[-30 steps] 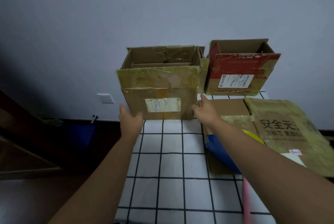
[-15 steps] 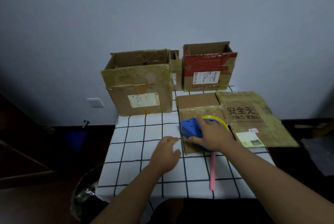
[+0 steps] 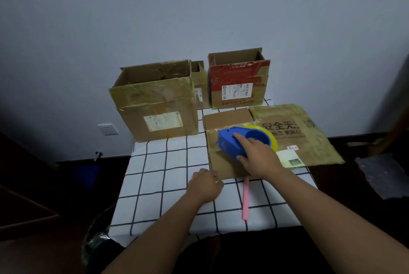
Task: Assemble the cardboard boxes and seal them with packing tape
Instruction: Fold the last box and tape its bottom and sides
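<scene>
A blue tape dispenser (image 3: 230, 142) with a yellow roll of packing tape (image 3: 269, 135) is lifted just above a flattened cardboard box (image 3: 228, 118) on the checked table (image 3: 163, 176). My right hand (image 3: 257, 157) grips the dispenser from above. My left hand (image 3: 204, 186) rests with curled fingers at the flat box's near left corner. A large open brown box (image 3: 158, 105) stands at the back left. An open red and brown box (image 3: 238, 81) stands at the back right, with a small box (image 3: 199, 84) between them. A second flattened box (image 3: 303, 132) with printed characters lies to the right.
A pink stick-like handle (image 3: 245, 198) lies on the table under my right forearm. A bin with a plastic liner (image 3: 97, 242) stands on the floor at the table's near left corner. The wall (image 3: 199, 8) runs right behind the boxes.
My hands left the large brown box at the back and drew toward me. My right hand took hold of the tape dispenser and raised it; my left hand settled at the flat box's corner.
</scene>
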